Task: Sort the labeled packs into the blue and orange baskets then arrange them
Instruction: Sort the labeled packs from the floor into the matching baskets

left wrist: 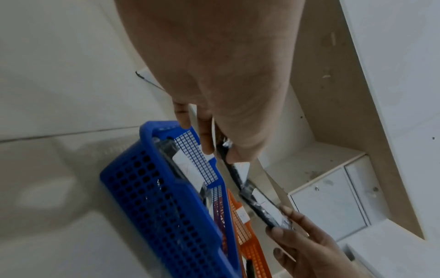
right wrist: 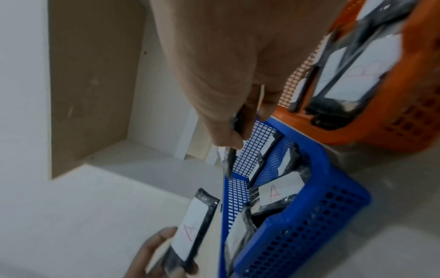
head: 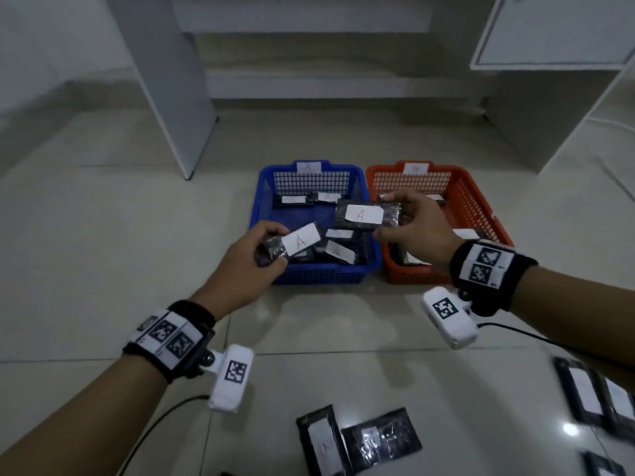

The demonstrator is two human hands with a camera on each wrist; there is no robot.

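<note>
Two packs labelled "A": left hand (head: 240, 266) fingers grip one (head: 292, 243), right hand (head: 417, 223) another (head: 367, 216).

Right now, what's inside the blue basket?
The blue plastic mesh basket holds several black wrapped packs with white labels; one label reads A in the right wrist view. The two A-labelled packs held above cover part of its floor, so no full count.

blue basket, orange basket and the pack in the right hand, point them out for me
blue basket (head: 311, 273), head view, on its near front wall.
orange basket (head: 476, 204), head view, on its right side wall.
pack in the right hand (head: 364, 214), head view, on its white label marked A.
</note>
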